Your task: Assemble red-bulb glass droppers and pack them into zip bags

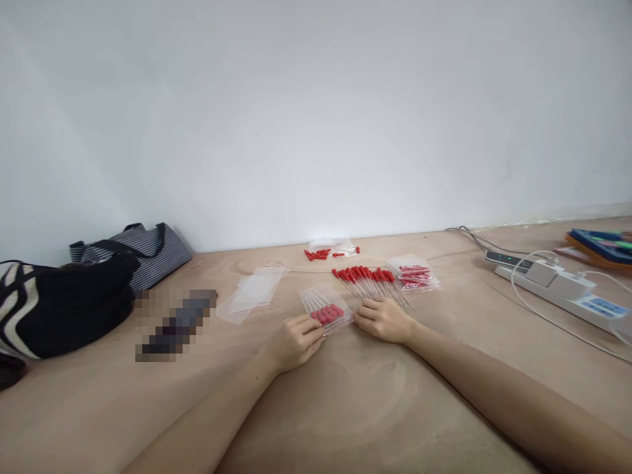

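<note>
A clear zip bag (pixel 320 297) lies on the table between my hands, holding several droppers with red rubber bulbs (pixel 328 313) and thin clear tubes. My left hand (pixel 296 339) has its fingers closed at the bag's lower left edge. My right hand (pixel 382 320) grips the bag's right corner with fingers together. Just beyond my right hand, several loose droppers (pixel 368 276) lie side by side, red bulbs pointing away from me. Filled clear bags (pixel 415 275) with red bulbs showing are stacked to their right. Flat clear bags (pixel 257 288) lie left of my hands.
Loose red bulbs (pixel 318 254) lie near the wall beside a clear bag (pixel 340 245). On the right are a power strip (pixel 557 296) with cables and stacked coloured items (pixel 602 243). A striped bag (pixel 158 253), a black bag (pixel 74 309) and a pixelated dark object (pixel 180 322) are left.
</note>
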Demonstrator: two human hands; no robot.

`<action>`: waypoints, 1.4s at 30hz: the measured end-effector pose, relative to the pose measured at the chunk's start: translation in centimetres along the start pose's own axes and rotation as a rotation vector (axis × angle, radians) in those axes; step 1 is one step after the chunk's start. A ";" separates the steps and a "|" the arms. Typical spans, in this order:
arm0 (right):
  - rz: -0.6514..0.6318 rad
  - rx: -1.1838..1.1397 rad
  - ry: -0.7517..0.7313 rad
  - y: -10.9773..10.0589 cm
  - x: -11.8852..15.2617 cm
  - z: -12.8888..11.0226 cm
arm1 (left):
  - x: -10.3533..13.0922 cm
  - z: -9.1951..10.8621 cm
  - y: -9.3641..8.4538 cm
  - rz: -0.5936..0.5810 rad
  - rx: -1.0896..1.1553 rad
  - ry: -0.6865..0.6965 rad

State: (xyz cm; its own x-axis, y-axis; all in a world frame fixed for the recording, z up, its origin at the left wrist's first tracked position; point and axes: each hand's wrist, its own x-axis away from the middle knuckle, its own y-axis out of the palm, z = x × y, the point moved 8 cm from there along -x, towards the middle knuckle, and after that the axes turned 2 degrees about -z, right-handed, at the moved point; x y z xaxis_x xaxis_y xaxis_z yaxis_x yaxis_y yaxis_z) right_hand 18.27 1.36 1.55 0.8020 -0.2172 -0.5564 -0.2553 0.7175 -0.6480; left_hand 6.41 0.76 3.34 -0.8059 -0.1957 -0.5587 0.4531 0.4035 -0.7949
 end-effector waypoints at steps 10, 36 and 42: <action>0.062 -0.027 0.088 -0.2 -0.4 0.4 | 0.8 -2.1 0.8 -0.022 -0.108 -0.036; 0.164 -0.103 0.174 -0.8 -1.4 -0.2 | -0.7 -0.7 -0.5 0.182 -0.064 -0.048; 0.182 -0.151 0.155 -1.0 -2.4 -1.1 | -1.0 0.2 -0.8 0.189 -0.115 0.024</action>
State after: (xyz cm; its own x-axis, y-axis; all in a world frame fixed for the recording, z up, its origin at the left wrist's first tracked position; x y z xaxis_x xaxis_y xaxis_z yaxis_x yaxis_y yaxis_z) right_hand 16.03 0.41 2.93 0.6463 -0.2011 -0.7361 -0.4745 0.6496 -0.5940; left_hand 6.91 0.41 4.47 -0.7201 -0.0863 -0.6885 0.5517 0.5307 -0.6434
